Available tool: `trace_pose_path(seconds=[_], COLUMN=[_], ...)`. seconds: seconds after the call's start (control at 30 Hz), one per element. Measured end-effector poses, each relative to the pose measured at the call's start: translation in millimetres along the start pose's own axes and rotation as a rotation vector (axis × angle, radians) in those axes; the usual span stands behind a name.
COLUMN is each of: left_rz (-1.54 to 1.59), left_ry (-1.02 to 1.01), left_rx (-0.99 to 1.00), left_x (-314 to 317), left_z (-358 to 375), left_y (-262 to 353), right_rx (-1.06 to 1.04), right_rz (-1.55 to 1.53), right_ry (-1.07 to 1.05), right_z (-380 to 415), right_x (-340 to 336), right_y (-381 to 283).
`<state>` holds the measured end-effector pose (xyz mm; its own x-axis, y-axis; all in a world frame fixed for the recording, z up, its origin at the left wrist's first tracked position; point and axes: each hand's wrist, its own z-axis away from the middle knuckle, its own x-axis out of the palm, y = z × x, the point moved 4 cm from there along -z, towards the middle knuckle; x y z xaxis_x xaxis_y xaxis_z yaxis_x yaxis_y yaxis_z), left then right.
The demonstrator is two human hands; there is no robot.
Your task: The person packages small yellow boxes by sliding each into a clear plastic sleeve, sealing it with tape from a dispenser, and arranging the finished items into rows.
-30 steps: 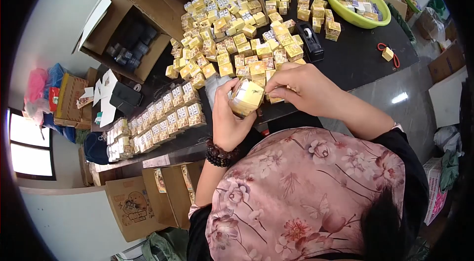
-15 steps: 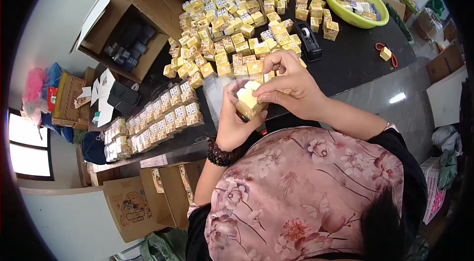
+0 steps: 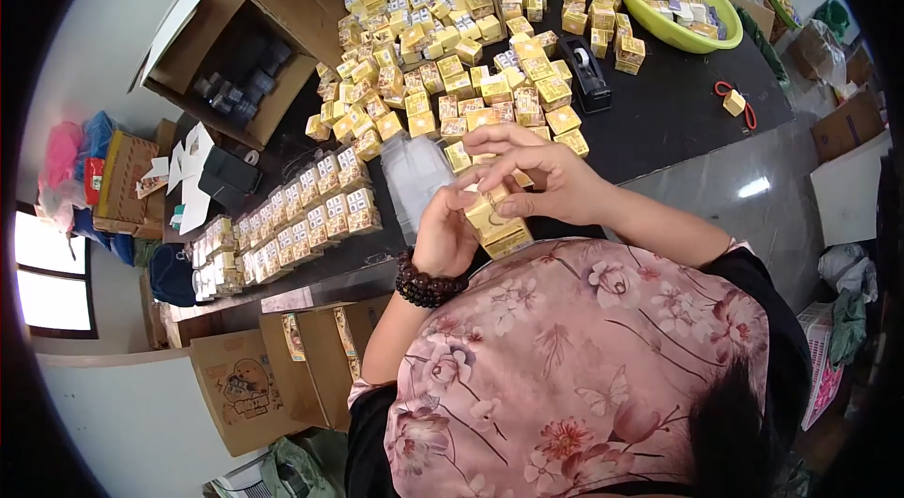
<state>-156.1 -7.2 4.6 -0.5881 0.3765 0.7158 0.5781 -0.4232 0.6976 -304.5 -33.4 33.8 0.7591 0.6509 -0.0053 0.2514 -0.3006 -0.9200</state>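
Close to my chest, a small yellow carton [image 3: 496,223] is held between both hands. My left hand [image 3: 446,236], with dark beads at its wrist, is closed on the carton's left side. My right hand [image 3: 548,180] is bent over its top and right side, thumb against the upper face; part of the carton is hidden by the fingers. On the table just beyond my left hand lies clear plastic packaging [image 3: 412,180]. A large heap of similar yellow cartons [image 3: 389,126] spreads out past my hands.
Paired rows of cartons [image 3: 311,211] stand at the left. A black tape dispenser [image 3: 589,84], a lime-green basin [image 3: 650,18] of packets and red-handled scissors [image 3: 750,112] are to the right. An open cardboard box [image 3: 264,121] tilts at the back left.
The carton has turned and tipped lower, its pale open-looking top giving way to printed faces. My right hand has shifted onto its top. The clear packaging is less covered by my left hand.
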Motion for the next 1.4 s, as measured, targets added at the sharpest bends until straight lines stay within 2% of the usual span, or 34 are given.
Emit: trace_pose_path(seconds=[0.03,0.07,0.13,0.27,0.33,0.37,0.43,0.47,0.53,0.63,0.77,0.83,0.97,1.03,1.13,1.17,1.2,1.27,1.3,1.33,1.4], left_rz=[0.071,0.076,0.101,0.1,-0.309,-0.307,-0.376,-0.374,-0.422,-0.492,-0.525,-0.485,-0.364,-0.226,-0.113,-0.336,-0.387,-0.425,-0.409,-0.392,-0.37], left_ry=[0.115,0.119,0.19,0.126,0.06,0.061,0.069,0.068,0.033,0.008,-0.034,-0.047,-0.038,0.003,0.083,0.075,0.131,0.216,0.223,0.232,0.225], left_rx=[-0.058,-0.057,-0.062,0.062,0.056,0.054,-0.025,-0.029,-0.011,-0.053,-0.072,-0.118,-0.173,-0.064,-0.041,0.004,-0.009,-0.017,-0.006,0.004,-0.029], left_x=[-7.2,-8.3,-9.2,13.1,9.7,9.5,9.9,10.0,11.8,12.6,14.0,12.9,10.0,16.9,15.7,10.4,7.4,1.5,-0.5,-1.9,0.4], left_z=[1.2,2.5,3.9,4.8,4.3,4.1,3.8,3.6,2.9,4.1,6.7,6.6,7.2,9.8,2.4,-5.6,-5.6,-1.7,-0.6,0.7,-0.7], left_y=[-6.2,-8.6,-10.6,-1.8,-1.4,-0.8,-2.9,-3.2,-3.0,0.0,0.3,-0.3,-2.9,3.0,0.6,-2.7,-3.7,0.8,1.8,1.6,-0.2], right_rx=[0.035,0.04,0.0,-0.081,-0.076,-0.074,0.0,0.004,0.146,0.046,0.095,0.039,0.117,-0.085,-0.104,-0.133,-0.208,-0.003,0.085,0.229,0.343], right_rz=[-0.005,-0.007,0.184,0.237,-0.094,-0.094,0.316,0.316,0.393,0.416,0.276,0.201,0.214,0.427,0.455,0.422,0.412,0.418,0.649,0.897,1.176], right_ry=[0.02,0.016,0.083,0.149,0.254,0.255,0.043,0.046,0.086,0.085,0.047,0.019,0.014,0.044,-0.03,-0.064,0.006,0.569,0.809,0.945,0.912], right_z=[1.2,2.3,3.0,3.7,5.4,5.5,3.9,2.4,-0.3,1.8,4.4,5.4,11.2,14.4,18.9,20.1,18.2,29.6,39.1,49.6,71.5], right_x=[2.8,4.0,1.8,-1.9,-0.9,-4.6,-7.3,-5.0,-0.7,-4.3,-7.3,-7.3,-2.5,4.2,1.3,-1.1,-11.4,-73.6,-120.5,-155.0,-214.6], right_y=[1.8,1.3,-3.2,-0.8,4.3,1.0,-13.6,-22.0,-29.5,-26.7,-21.0,-17.2,-14.8,-15.9,-11.5,-8.7,-10.4,27.5,49.0,60.6,107.0])
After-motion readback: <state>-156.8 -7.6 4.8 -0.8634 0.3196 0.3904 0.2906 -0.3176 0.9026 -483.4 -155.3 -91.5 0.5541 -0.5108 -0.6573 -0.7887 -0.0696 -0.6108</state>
